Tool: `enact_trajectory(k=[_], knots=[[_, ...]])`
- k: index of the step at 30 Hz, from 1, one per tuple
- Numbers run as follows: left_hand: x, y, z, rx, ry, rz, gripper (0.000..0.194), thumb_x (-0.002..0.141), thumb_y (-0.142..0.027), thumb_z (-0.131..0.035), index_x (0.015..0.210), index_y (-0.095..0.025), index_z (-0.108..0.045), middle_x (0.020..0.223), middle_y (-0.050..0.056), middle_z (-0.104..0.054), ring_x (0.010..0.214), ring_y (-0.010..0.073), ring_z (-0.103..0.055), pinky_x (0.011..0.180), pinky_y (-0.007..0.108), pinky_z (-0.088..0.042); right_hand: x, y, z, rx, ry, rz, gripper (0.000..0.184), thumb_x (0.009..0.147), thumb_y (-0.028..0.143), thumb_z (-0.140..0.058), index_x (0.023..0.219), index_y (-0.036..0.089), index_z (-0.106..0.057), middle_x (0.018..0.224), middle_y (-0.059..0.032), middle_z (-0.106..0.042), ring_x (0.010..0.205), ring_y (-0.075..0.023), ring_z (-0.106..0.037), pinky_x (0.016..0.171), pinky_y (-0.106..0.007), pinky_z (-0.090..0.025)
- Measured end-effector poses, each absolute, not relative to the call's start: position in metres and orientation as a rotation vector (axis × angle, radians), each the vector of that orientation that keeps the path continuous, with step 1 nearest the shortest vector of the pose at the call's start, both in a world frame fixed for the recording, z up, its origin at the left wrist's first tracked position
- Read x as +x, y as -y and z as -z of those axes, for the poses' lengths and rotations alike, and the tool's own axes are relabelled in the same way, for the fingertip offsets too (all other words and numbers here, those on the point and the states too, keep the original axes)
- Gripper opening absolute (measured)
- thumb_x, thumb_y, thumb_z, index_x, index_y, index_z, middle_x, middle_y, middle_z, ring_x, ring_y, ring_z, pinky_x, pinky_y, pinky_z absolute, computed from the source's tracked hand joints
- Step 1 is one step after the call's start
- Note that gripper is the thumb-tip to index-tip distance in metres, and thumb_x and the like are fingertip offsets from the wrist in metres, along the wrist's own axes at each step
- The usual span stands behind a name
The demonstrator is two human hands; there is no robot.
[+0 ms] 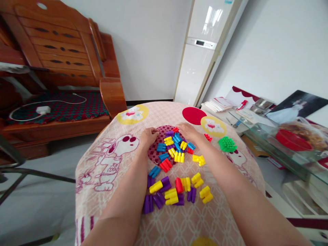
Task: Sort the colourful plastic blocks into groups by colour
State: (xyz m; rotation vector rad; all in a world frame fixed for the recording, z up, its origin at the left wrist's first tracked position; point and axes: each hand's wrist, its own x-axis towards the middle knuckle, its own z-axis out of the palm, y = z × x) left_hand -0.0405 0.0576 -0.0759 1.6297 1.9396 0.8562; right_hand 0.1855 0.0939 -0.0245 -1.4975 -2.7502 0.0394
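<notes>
Plastic building blocks in yellow, blue, red and purple lie in a loose heap on a round tablecloth (97, 153). My left hand (149, 136) rests at the heap's far left, fingers bent and partly hidden, with no block visible in it. At the far right edge of the heap is my right hand (188, 131), its fingers reaching down beside a small red block (175, 130). A purple block (169, 133) and a blue block (176, 138) lie between the hands. Nearer me, between my forearms, are more blocks, among them a yellow block (171, 196) and a purple block (148, 204).
Right of my right forearm sit a green studded cluster (227, 144) and a small red studded piece (207, 137). A glass-topped table (271, 136) with a red bowl (294, 140) stands at the right. A wooden bench (58, 61) is at the left.
</notes>
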Motion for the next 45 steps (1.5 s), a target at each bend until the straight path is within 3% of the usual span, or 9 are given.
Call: enact_trajectory(k=[4,10,15,20,28,38,45], knots=[[-0.041,-0.058,0.077,1.625,-1.936,-0.850,0.025,0.085,-0.025,-0.060,0.103,-0.018,-0.075,0.085,0.004,-0.077,0.082,0.0179,-0.070,0.073,0.024,-0.049,0.165,-0.102,0.035,-1.569,2.765,0.019,0.040,0.094,0.013,-0.047,0.126,0.024,-0.069,0.130,-0.0099,-0.068,0.120,-0.0227,-0.061,0.096,-0.029,-0.045],[-0.040,-0.059,0.076,1.643,-1.945,-0.841,0.024,0.085,-0.026,-0.061,0.103,-0.018,-0.076,0.088,0.005,-0.077,0.081,0.0182,-0.069,0.072,0.025,-0.048,0.167,-0.101,0.030,-1.593,2.752,-0.005,0.038,0.090,0.011,-0.050,0.120,0.022,-0.071,0.128,-0.0110,-0.069,0.118,-0.0234,-0.062,0.095,-0.028,-0.045],[-0.040,-0.058,0.078,1.633,-1.925,-0.869,0.024,0.084,-0.025,-0.061,0.103,-0.020,-0.076,0.089,0.005,-0.077,0.082,0.0179,-0.069,0.072,0.024,-0.048,0.178,-0.099,0.019,-1.750,2.659,0.004,0.031,0.080,0.013,-0.060,0.109,0.015,-0.071,0.108,-0.0143,-0.074,0.096,-0.0238,-0.068,0.076,-0.027,-0.046],[-0.040,-0.059,0.081,1.625,-1.920,-0.883,0.024,0.084,-0.025,-0.062,0.103,-0.018,-0.076,0.087,0.005,-0.077,0.082,0.0183,-0.069,0.072,0.025,-0.048,0.217,-0.097,0.004,-1.702,2.397,-0.050,0.029,0.072,0.015,-0.065,0.100,0.012,-0.071,0.096,-0.0092,-0.074,0.083,-0.0192,-0.065,0.067,-0.024,-0.042],[-0.039,-0.060,0.080,1.609,-1.902,-0.867,0.024,0.084,-0.025,-0.061,0.102,-0.020,-0.076,0.083,0.004,-0.077,0.080,0.0176,-0.069,0.071,0.024,-0.048,0.280,-0.089,-0.009,-1.845,2.373,0.018,0.019,0.071,0.019,-0.063,0.081,0.014,-0.079,0.081,-0.0077,-0.076,0.078,-0.0193,-0.065,0.067,-0.025,-0.041],[-0.038,-0.060,0.080,1.603,-1.917,-0.868,0.023,0.084,-0.023,-0.062,0.102,-0.019,-0.076,0.086,0.005,-0.077,0.080,0.0175,-0.070,0.071,0.024,-0.048,0.282,-0.088,0.013,-1.968,2.530,0.187,0.025,0.076,0.016,-0.059,0.089,0.016,-0.081,0.094,-0.0105,-0.078,0.089,-0.0214,-0.069,0.075,-0.025,-0.045],[-0.038,-0.060,0.079,1.599,-1.902,-0.871,0.023,0.084,-0.023,-0.062,0.102,-0.018,-0.075,0.085,0.005,-0.077,0.079,0.0174,-0.069,0.070,0.024,-0.048,0.276,-0.081,0.011,-2.012,2.541,0.051,0.027,0.079,0.013,-0.052,0.072,0.016,-0.078,0.079,-0.0109,-0.077,0.078,-0.0200,-0.068,0.069,-0.025,-0.043]])
